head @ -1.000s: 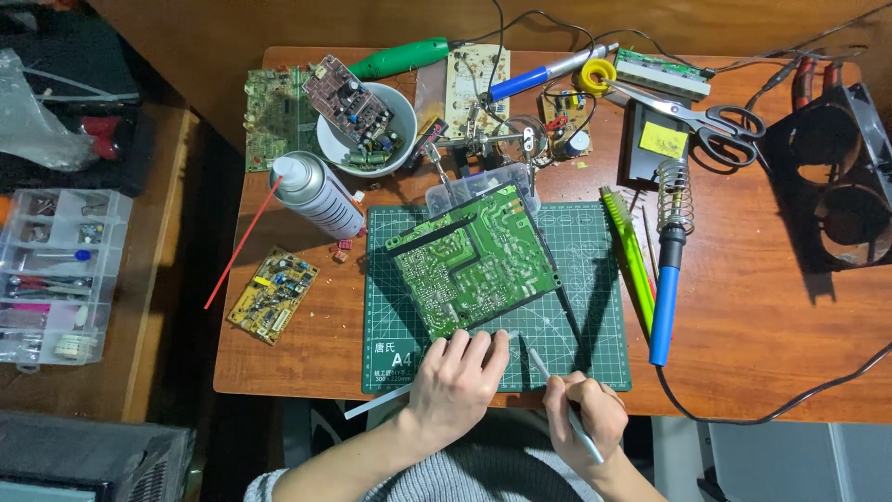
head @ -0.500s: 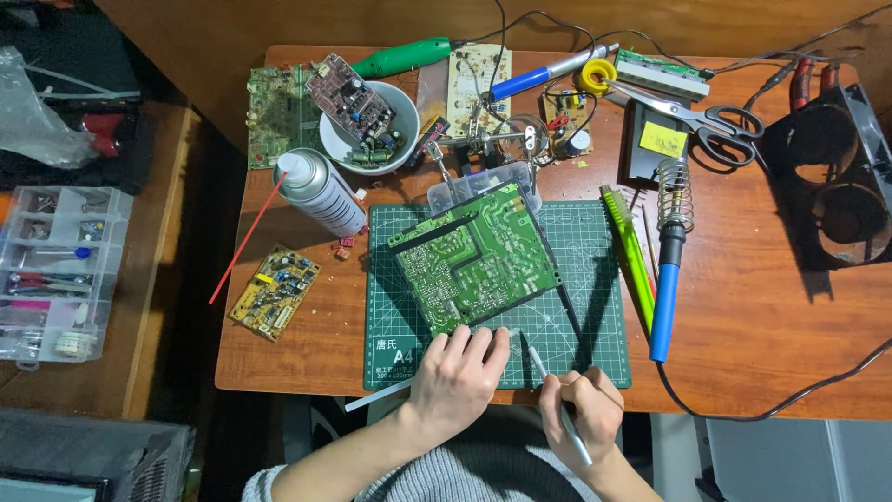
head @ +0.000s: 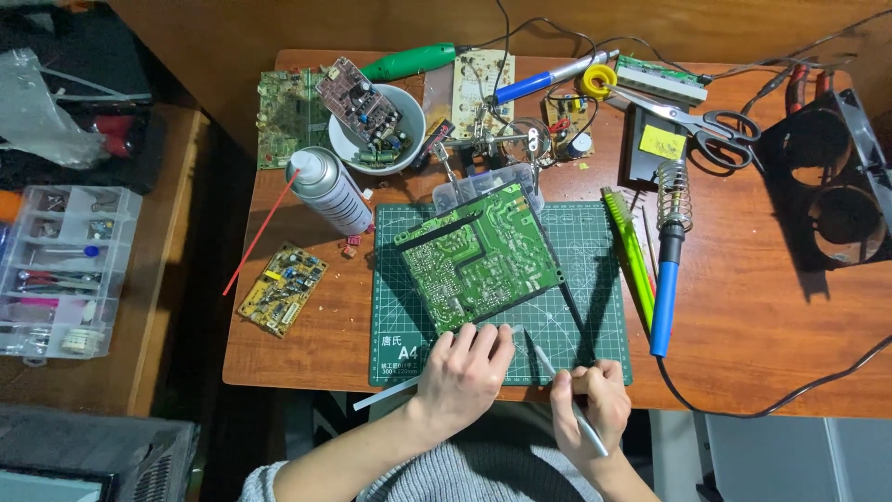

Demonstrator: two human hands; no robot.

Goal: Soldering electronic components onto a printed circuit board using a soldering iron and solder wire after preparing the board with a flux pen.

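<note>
From the head camera, a yellow square label sits on a dark box near the scissors. A silver spray can with a red straw lies left of the green mat. The big green circuit board lies tilted on the mat. The left hand lies flat and loose, fingers touching the board's near edge. The right hand is curled around thin metal tweezers, tips pointing toward the board.
</note>
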